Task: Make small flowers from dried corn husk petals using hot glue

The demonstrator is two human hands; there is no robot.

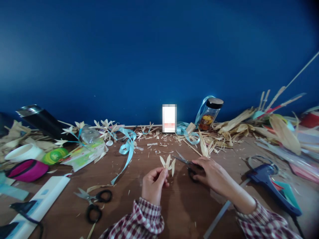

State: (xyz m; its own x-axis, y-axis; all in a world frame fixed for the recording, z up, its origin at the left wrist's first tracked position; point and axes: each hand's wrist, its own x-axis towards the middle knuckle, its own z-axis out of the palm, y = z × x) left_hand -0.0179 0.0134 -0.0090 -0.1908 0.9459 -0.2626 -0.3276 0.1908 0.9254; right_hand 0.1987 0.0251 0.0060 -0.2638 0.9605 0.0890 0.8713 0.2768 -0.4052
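My left hand [156, 182] pinches a small flower of pale corn husk petals [168, 163] between thumb and fingers, above the wooden table. The petals fan out upward, and their base is hidden by my fingertips. My right hand [211, 174], to the right of it, has its fingers around the black handles of a pair of scissors [183, 158]. The blades point left toward the petals without touching them. Behind this hand a pointed piece of husk [204, 146] stands up from a pile of strips.
A second pair of scissors [92, 200] lies left, beside a power strip [45, 202]. A blue glue gun [271, 179] rests at right, with a metal ruler [218, 219] nearby. Light-blue ribbon [129, 146], husk flowers [107, 127] and a tilted jar [210, 114] line the back.
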